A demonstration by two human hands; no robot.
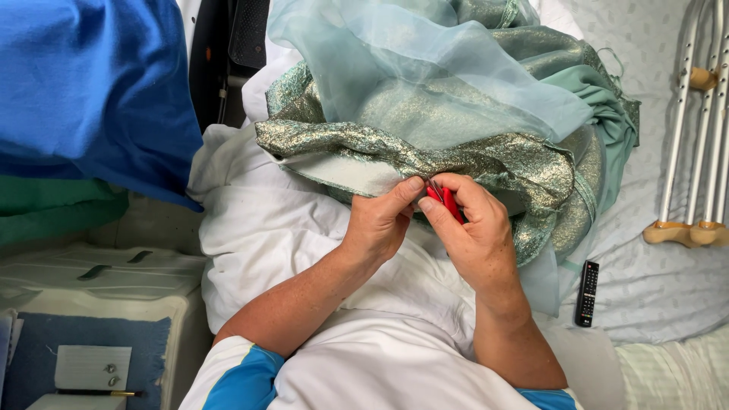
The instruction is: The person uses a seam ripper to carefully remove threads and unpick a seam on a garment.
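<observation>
A shimmering green-and-gold garment (456, 125) with a sheer pale-blue overlay (425, 53) lies bunched over my lap on white cloth (266, 228). My left hand (382, 220) pinches the folded edge of the metallic fabric between thumb and fingers. Right beside it, my right hand (471, 231) grips a small red-handled tool (448, 203), its tip at the fabric edge where the left thumb holds it. The tool's tip is too small to make out.
Blue fabric (91, 91) over green fabric (53, 209) is piled at the left. A white case (99, 281) with a blue cloth, pen and small card sits lower left. A black remote control (587, 293) lies on the bed; metal crutches (695, 129) lean at the right.
</observation>
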